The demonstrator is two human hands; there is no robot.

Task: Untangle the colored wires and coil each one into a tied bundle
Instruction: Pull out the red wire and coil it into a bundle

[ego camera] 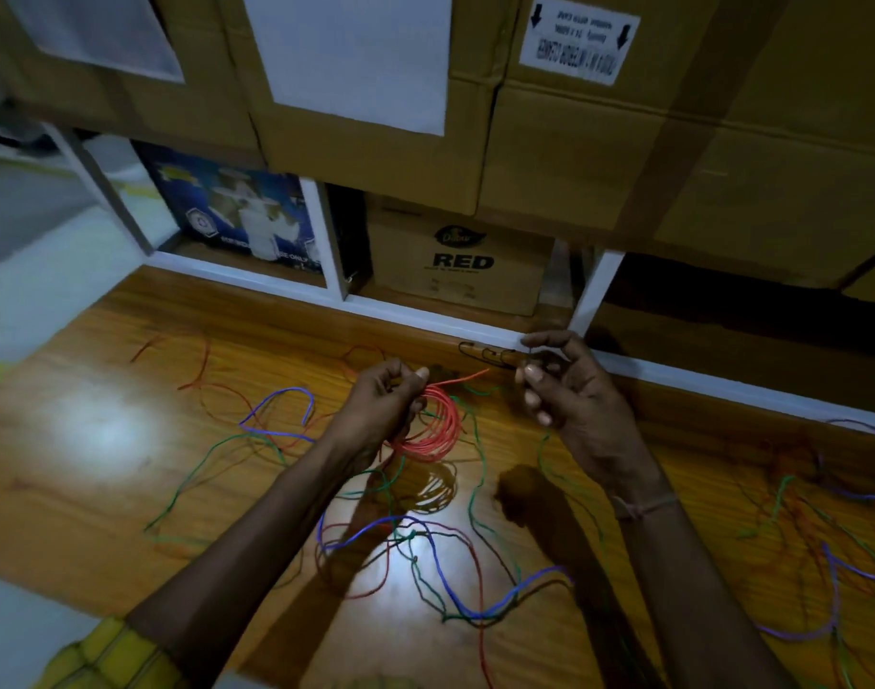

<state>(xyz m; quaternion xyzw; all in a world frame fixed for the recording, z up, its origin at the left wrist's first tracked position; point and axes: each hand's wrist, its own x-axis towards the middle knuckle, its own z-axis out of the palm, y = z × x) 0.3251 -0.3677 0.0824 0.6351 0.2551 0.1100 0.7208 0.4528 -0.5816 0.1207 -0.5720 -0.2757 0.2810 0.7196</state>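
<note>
The left hand (385, 405) grasped the red coil (433, 425), whose loose tail (467, 377) pointed toward two o'clock at the nearer right hand (569, 385), its grip half-curled, contents unclear.

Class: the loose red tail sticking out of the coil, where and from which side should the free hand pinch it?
Pinch the red tail near its tip, coming from the right: it juts right of the coil toward the right hand, while the left hand grips the coil.
</note>
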